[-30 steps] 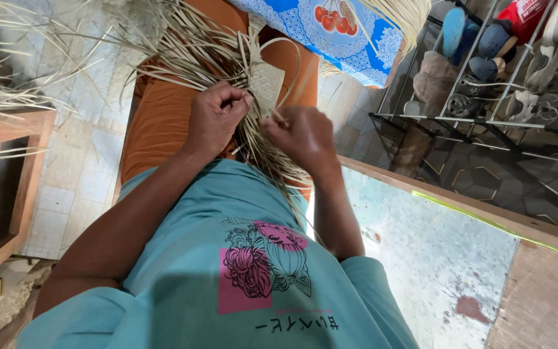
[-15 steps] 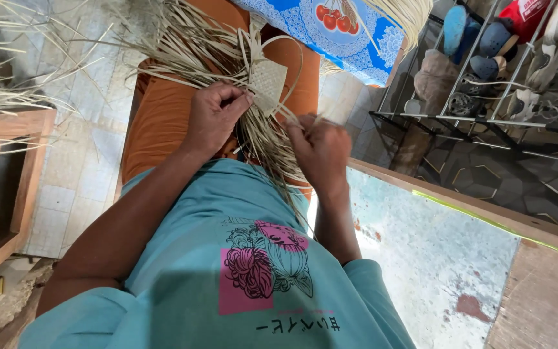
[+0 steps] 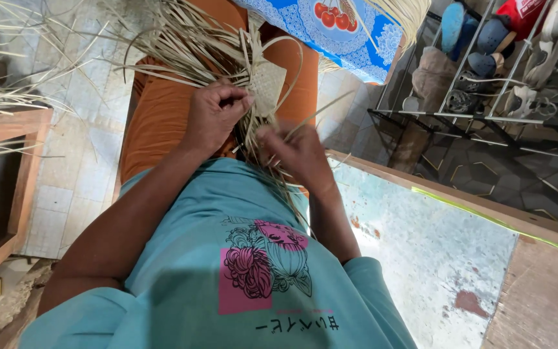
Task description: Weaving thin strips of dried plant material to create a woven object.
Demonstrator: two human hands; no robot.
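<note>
The left hand (image 3: 213,116) was closed in a tight grip on the woven piece (image 3: 266,87), a small plaited patch of pale strips (image 3: 182,45) held over the lap in orange trousers (image 3: 163,116). The right hand (image 3: 298,152), blurred, sat just below and right of it, fingers pinched on loose strips trailing down toward the teal shirt (image 3: 227,271). More strips fanned out up and left over the tiled floor (image 3: 79,174). A shoe rack (image 3: 485,84) stood at right, a wooden frame (image 3: 1,187) at left.
</note>
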